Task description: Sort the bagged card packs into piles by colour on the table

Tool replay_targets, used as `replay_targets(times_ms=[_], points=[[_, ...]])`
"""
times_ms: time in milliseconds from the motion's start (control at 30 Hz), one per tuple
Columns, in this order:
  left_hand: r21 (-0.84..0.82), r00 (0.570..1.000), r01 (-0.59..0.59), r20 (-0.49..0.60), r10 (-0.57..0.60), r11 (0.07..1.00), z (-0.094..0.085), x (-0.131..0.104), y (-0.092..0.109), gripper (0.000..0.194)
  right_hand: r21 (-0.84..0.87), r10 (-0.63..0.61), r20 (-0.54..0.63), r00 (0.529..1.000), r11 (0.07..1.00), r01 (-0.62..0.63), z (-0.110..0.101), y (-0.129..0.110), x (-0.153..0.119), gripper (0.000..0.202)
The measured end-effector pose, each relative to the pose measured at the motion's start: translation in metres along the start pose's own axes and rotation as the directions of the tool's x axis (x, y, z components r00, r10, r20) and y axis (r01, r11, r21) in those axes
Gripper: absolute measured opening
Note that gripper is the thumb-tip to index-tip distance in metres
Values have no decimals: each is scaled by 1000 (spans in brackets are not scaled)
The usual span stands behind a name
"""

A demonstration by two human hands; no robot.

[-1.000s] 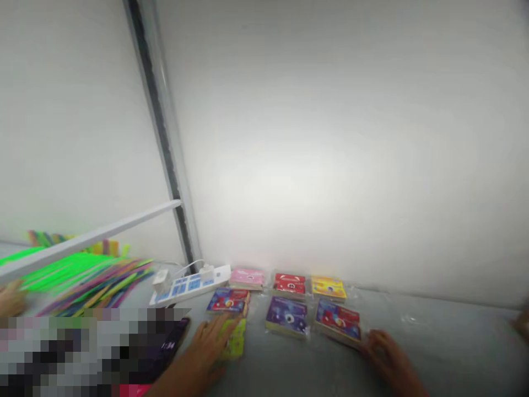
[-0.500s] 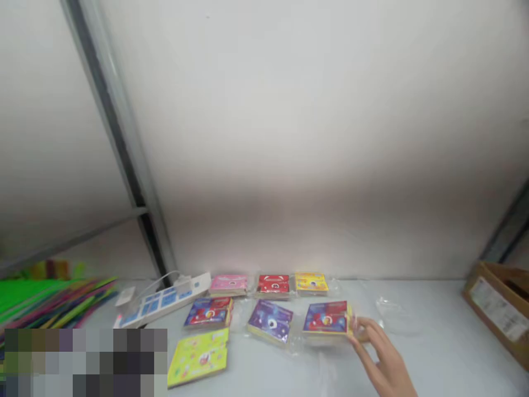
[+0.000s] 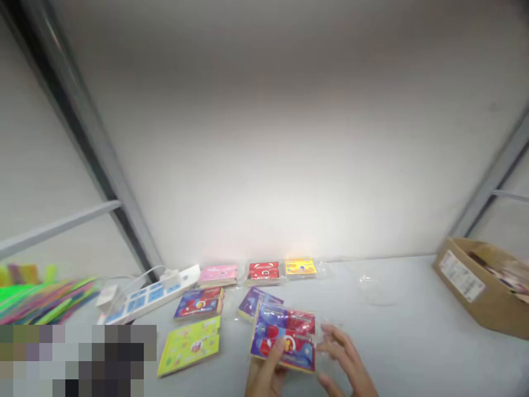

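A blue-and-red pack of cards point(image 3: 303, 336) in a clear plastic bag is held up off the table. My left hand point(image 3: 266, 375) grips it from below, thumb across the printed front. Beside its right edge is my right hand point(image 3: 345, 358), fingers spread and curved, the tips close to the bag's loose clear end; whether they touch the plastic I cannot tell. Partly hidden behind the held pack lies a purple pack point(image 3: 252, 300). A similar blue-and-red pack point(image 3: 199, 302) and a yellow-green booklet-like pack point(image 3: 190, 346) rest to the left.
Along the wall lie a pink pack point(image 3: 219, 274), a red pack point(image 3: 263, 272) and a yellow pack point(image 3: 300, 267). A white power strip point(image 3: 155, 295) with a cable sits left, near colourful strips point(image 3: 49, 300). An open cardboard box point(image 3: 475, 286) stands right; clear plastic point(image 3: 376, 289) lies on the table.
The blue-and-red pack has come nearer and to the left, now in my left hand, which has entered the view. My right hand has let go of its edge. The view has shifted.
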State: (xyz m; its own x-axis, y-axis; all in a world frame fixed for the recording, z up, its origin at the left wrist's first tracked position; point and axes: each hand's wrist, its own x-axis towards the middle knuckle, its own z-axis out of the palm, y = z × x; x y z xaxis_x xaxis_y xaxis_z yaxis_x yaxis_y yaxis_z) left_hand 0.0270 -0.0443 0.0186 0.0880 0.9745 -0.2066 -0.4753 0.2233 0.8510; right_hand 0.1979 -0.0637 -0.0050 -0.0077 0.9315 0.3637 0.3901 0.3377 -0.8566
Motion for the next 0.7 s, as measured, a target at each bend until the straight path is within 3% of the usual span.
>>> replay_targets(times_ms=[100, 200, 433, 700], points=[[-23, 995, -49, -85, 47, 999, 0, -4, 5, 55, 74, 51, 118, 992, 995, -60, 5, 11, 5, 55], [53, 993, -95, -68, 99, 994, 2, -2, 7, 52, 71, 96, 230, 968, 991, -115, 14, 23, 10, 64], [147, 993, -115, 55, 108, 982, 7, 17, 16, 46, 109, 40, 272, 961, 991, -72, 11, 14, 39, 42], [153, 990, -126, 80, 114, 980, 9, 29, 26, 33, 50, 69, 291, 954, 995, -87, 5, 24, 53, 44]])
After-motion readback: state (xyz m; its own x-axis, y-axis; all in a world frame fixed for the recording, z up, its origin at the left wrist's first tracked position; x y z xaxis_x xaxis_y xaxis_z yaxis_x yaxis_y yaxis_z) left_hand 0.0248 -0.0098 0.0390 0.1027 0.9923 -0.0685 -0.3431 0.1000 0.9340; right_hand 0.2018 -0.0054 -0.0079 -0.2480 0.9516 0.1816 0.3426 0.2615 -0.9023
